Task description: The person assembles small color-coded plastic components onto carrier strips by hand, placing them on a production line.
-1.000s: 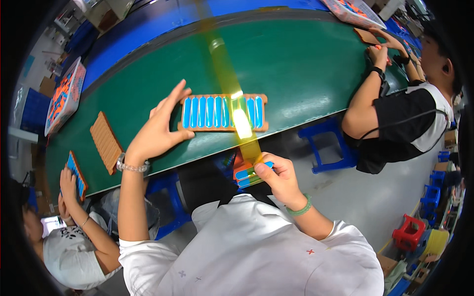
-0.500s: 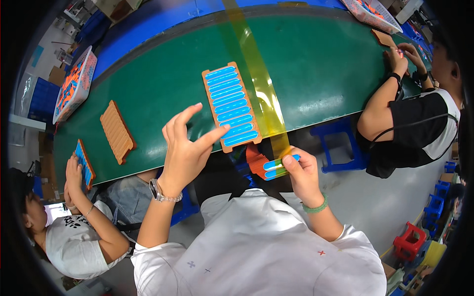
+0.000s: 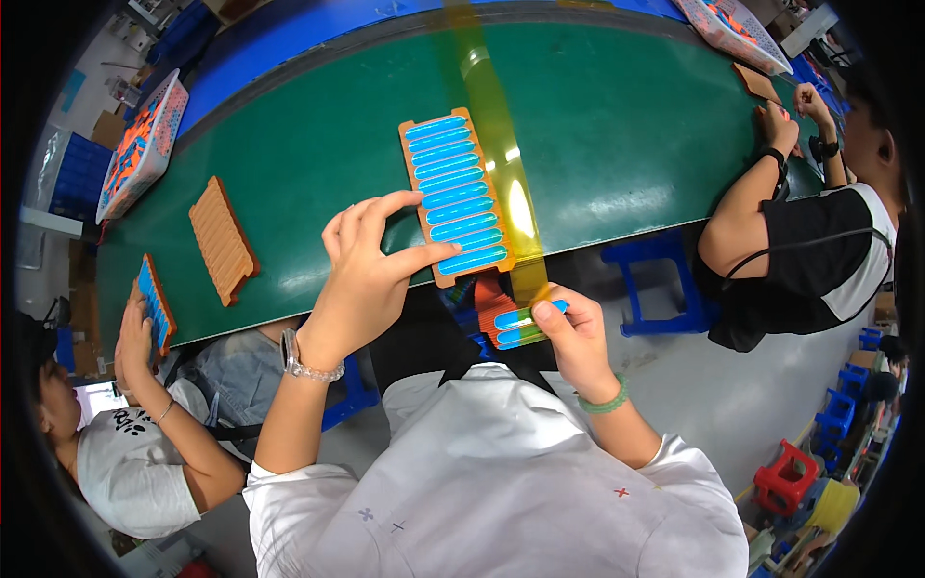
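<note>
My left hand (image 3: 371, 265) is spread over a brown ridged tray (image 3: 444, 281) near the table's front edge. Its thumb touches one of the lower blue oval strips (image 3: 461, 209) lying across the tray, and its index fingertip is at the tray's left edge. Just past the front edge, my right hand (image 3: 575, 339) pinches the near end of a see-through yellow film band (image 3: 511, 178) together with two blue strip pieces (image 3: 518, 328). An orange pleated piece (image 3: 488, 297) adjoins these pieces. The band runs back across the table beside the tray. My right fingertips partly hide the held end.
Another brown ridged tray (image 3: 224, 241) lies to the left on the green table (image 3: 318, 135). A co-worker at far left handles a tray with blue strips (image 3: 154, 303); another works at the right. White baskets (image 3: 145, 144) of orange and blue pieces stand at both sides. A blue stool (image 3: 660, 284) is below.
My left hand has moved right and down onto the tray, its index finger now reaching the tray's edge. My right hand has shifted slightly left with the held strip pieces.
</note>
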A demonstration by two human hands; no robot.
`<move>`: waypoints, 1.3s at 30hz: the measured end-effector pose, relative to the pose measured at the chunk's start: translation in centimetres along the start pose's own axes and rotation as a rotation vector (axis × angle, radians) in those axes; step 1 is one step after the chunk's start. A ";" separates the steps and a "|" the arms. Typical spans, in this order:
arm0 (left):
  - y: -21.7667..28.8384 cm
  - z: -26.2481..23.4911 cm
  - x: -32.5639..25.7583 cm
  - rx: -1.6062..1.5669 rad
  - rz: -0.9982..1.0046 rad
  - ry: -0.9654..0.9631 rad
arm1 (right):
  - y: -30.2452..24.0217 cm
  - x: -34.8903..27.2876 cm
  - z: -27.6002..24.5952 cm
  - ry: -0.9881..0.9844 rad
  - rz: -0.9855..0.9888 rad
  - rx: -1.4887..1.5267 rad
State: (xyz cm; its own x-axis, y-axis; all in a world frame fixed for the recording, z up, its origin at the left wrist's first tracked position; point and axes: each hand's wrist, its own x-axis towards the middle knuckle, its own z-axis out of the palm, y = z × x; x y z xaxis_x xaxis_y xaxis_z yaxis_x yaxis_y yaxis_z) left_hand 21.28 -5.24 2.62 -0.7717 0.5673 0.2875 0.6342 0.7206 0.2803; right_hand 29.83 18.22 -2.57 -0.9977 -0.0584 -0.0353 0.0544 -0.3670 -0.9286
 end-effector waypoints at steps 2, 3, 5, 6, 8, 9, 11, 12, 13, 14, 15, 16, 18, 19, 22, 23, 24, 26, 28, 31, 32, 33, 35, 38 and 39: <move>-0.1 0.0 0.1 -0.031 0.002 0.011 | -0.1 -0.1 0.2 -0.010 0.010 -0.004; -0.2 -0.1 0.4 -0.035 0.005 0.011 | -0.1 -0.1 0.4 -0.022 0.019 -0.007; -0.6 -0.3 1.6 -0.250 -0.138 0.098 | 0.2 0.0 1.1 -0.011 0.054 0.005; -1.4 -1.0 2.8 -0.308 -0.114 0.169 | 0.3 0.0 1.6 -0.012 0.091 0.023; -3.6 -1.0 5.8 -0.653 -0.300 0.201 | 1.0 0.0 1.9 -0.024 0.102 0.014; -4.9 -1.0 7.7 -0.679 -0.335 0.194 | 1.1 0.0 2.4 -0.007 0.118 0.006; -7.3 -0.8 11.3 -0.771 -0.422 0.162 | 1.1 0.0 3.0 0.005 0.134 0.004; -8.0 -0.8 12.7 -0.841 -0.473 0.134 | 1.0 0.0 3.2 -0.002 0.131 0.001; -8.3 -0.7 13.7 -0.842 -0.468 0.138 | 0.7 0.1 3.4 -0.003 0.133 -0.028; -8.6 -0.7 14.5 -0.836 -0.496 0.092 | 0.6 0.1 3.5 -0.005 0.135 -0.057; -8.8 -0.5 15.0 -0.832 -0.523 0.039 | 0.6 0.1 3.5 0.000 0.131 -0.058; -9.0 -0.4 15.3 -0.833 -0.519 0.037 | 0.7 0.0 3.5 0.001 0.132 -0.071; -9.1 -0.1 15.8 -0.912 -0.492 -0.035 | 0.8 0.1 3.4 0.009 0.135 -0.089; -9.1 0.0 15.9 -0.919 -0.490 -0.040 | 0.8 0.1 3.4 0.008 0.131 -0.092; -9.6 -0.1 16.1 -0.876 -0.437 -0.043 | 1.0 0.1 3.4 0.014 0.148 -0.057; -9.8 -0.1 16.2 -0.859 -0.422 0.003 | 1.1 0.1 3.4 0.016 0.167 -0.014; -10.1 0.0 16.0 -0.842 -0.413 0.051 | 1.1 0.2 3.6 0.016 0.173 -0.018; -11.1 0.2 16.3 -0.779 -0.393 0.144 | 0.5 0.7 4.4 0.093 0.198 0.017; -10.8 0.0 16.8 -0.737 -0.419 0.200 | -0.1 1.4 4.5 0.136 0.174 0.038; -11.4 1.9 16.9 -0.774 -0.427 0.299 | 0.0 1.8 5.1 0.181 0.081 -0.002; -11.8 2.3 16.7 -0.780 -0.433 0.301 | -0.1 1.9 5.3 0.196 -0.005 -0.040; -11.8 2.6 16.5 -0.760 -0.421 0.319 | -0.4 1.9 5.1 0.164 0.008 -0.051; -12.1 3.0 16.3 -0.748 -0.392 0.356 | -0.6 2.2 4.8 0.124 -0.063 -0.171; -12.6 3.4 16.0 -0.716 -0.425 0.390 | -1.1 2.9 3.3 0.059 -0.097 -0.405; -12.6 3.5 16.0 -0.718 -0.421 0.391 | -1.2 3.2 2.9 0.040 -0.088 -0.471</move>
State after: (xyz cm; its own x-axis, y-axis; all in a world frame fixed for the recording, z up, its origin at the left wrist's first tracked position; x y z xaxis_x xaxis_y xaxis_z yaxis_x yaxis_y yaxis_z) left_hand 0.77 -3.88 0.41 -0.9574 0.0452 0.2852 0.2830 0.3425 0.8959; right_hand 26.73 15.74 -0.53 -0.9990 -0.0067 0.0452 -0.0456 0.0920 -0.9947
